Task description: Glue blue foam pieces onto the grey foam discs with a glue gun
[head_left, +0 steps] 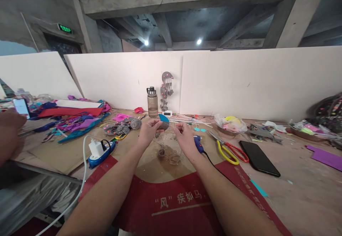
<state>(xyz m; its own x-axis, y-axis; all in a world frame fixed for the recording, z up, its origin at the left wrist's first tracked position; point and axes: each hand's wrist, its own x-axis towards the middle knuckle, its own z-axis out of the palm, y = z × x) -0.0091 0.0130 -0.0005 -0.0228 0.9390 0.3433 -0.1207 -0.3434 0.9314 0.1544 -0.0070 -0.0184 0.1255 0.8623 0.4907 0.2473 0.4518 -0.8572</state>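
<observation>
My left hand (149, 132) is closed in a pinch on a small cut piece, blue (163, 118) at the top and grey below, that looks like felt. Just to its right, my right hand (185, 138) has its thumb and fingers pressed together; whatever they hold is too fine to make out. Thin loops of cord (175, 158) lie beneath both hands on brown board. A blue glue gun (198, 144) rests beside my right wrist, partly hidden by it. Scissors (237, 152) with red and yellow handles lie further right.
A water bottle (152, 104) and a grey hanging ornament (167, 86) stand by the white partition (253, 83). A power strip (103, 156) with a white cable lies left; a black phone (259, 157) lies right. Felt scraps (80, 122) fill the left, where another person's hand (10, 131) shows.
</observation>
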